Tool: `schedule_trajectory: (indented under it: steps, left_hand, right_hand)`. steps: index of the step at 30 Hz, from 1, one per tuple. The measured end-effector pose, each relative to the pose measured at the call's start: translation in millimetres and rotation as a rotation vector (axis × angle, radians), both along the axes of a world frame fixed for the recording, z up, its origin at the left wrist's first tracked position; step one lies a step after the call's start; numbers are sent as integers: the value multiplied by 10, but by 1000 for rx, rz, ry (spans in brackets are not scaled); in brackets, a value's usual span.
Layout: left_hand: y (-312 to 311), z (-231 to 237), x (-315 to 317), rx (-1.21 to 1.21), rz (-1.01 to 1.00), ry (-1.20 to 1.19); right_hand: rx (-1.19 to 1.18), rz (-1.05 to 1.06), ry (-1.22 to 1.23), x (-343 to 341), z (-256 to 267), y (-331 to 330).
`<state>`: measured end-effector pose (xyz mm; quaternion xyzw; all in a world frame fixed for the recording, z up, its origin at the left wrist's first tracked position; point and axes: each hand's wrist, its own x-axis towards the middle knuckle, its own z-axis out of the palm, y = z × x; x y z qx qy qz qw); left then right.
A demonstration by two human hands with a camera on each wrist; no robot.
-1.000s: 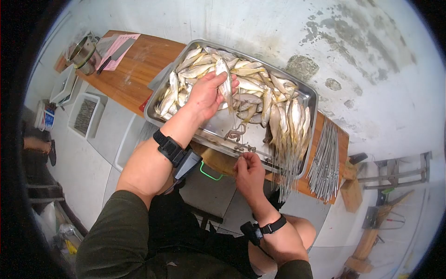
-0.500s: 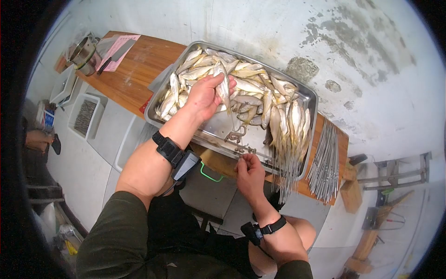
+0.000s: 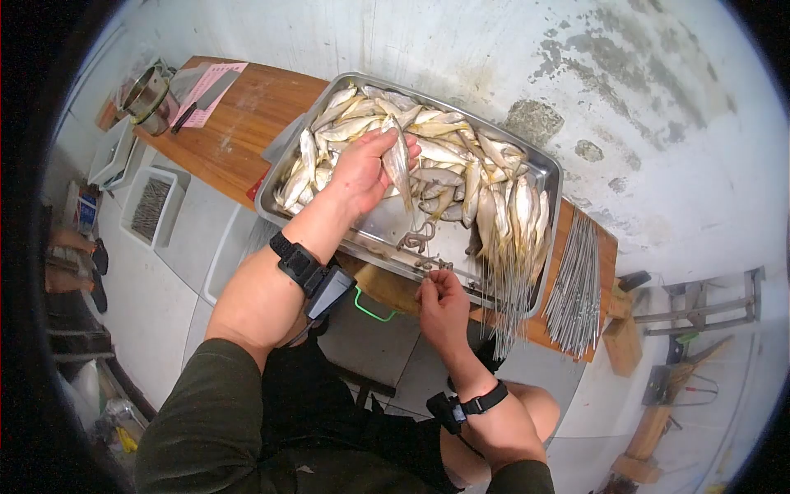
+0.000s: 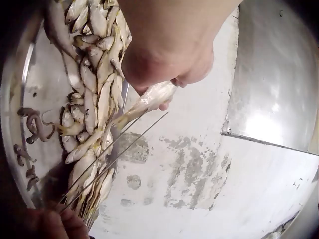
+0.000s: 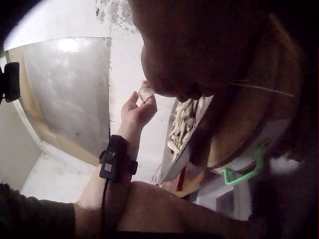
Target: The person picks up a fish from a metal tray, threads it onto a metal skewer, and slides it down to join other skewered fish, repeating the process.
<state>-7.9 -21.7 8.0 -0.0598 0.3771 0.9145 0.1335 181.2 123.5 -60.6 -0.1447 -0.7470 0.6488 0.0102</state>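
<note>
My left hand (image 3: 362,171) grips a small silvery fish (image 3: 397,160) over the tray, its tail toward my right hand. In the left wrist view that fish (image 4: 149,99) shows beneath my fingers, with two thin metal skewers (image 4: 142,133) running up to its tail end. My right hand (image 3: 443,300) pinches the skewers' other ends just off the tray's near edge; that hand (image 4: 52,224) shows at the bottom of the left wrist view. Below the held fish, a few strips of fish guts (image 3: 418,237) lie on the tray's bare metal.
A metal tray (image 3: 362,239) holds a heap of fish (image 3: 444,128). Skewered fish (image 3: 518,214) lie at its right end, skewers over the rim. More skewers (image 3: 576,284) lie on the wooden table (image 3: 255,103). A knife (image 3: 206,99) rests on pink paper at the left.
The fish in my left hand has shifted slightly down toward my right hand. Both hands stay nearly in place. At far left, another person's feet have come further into view.
</note>
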Motion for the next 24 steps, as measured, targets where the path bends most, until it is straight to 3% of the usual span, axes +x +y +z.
schedule_trajectory:
  steps: [7,24]
  left_hand:
    - [40,-99,29,-19,-50,13]
    - [12,-38,22,27,-19,-22]
  right_hand:
    - [69,9,30,-36,-19,-8]
    - [-22,18,61,-94,-144,-21]
